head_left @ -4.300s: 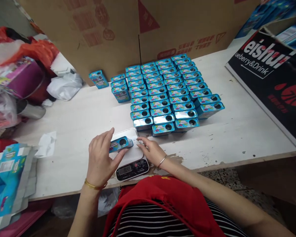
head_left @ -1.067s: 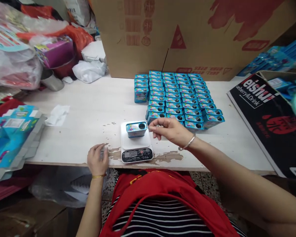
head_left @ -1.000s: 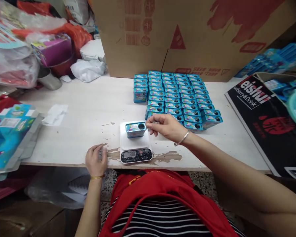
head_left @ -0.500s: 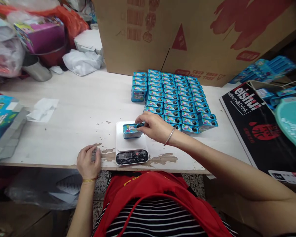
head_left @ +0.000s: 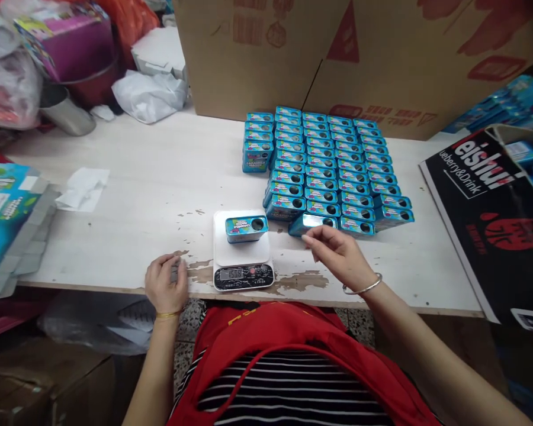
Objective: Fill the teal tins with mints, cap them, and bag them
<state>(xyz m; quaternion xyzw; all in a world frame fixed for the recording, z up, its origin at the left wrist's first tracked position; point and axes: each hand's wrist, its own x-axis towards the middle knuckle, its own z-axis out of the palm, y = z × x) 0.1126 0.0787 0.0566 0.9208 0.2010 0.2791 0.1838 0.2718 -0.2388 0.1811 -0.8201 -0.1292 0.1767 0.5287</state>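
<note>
- tin point(head_left: 246, 228) on the scale: shiny blue, with a multicoloured label and a black round hole;
- scale point(head_left: 242, 254): white platform, black front panel with a grey display;
- block of tins point(head_left: 328, 168): the same blue, in rows;
- counter point(head_left: 160, 195): off-white, worn to brown at the near edge;
- big carton point(head_left: 337, 53): brown with red print;
- apron point(head_left: 293, 349): red over a black-and-white striped top;
- box point(head_left: 493, 213) at right: black, with white and red lettering.
</note>
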